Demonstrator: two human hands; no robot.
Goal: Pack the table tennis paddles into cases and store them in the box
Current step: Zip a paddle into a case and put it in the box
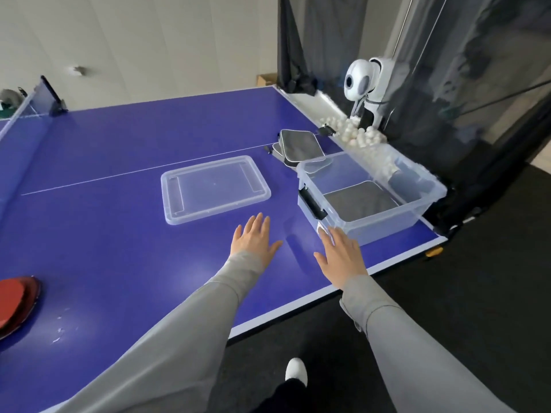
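Both hands are released, fingers straight, holding nothing. The left hand point(255, 238) hovers over the blue worktop point(119, 144); the right hand point(343, 257) reaches the near corner of the clear plastic box point(423, 201). One grey zipped paddle case point(359, 201) lies inside the box. More grey cases point(298, 147) are stacked just behind it. The clear lid point(214, 189) lies apart on the left. Red paddles point(16, 302) sit at the worktop's left edge.

wall point(149, 40): pale panels | floor point(477, 308): dark | net curtain point(447, 70): black, right
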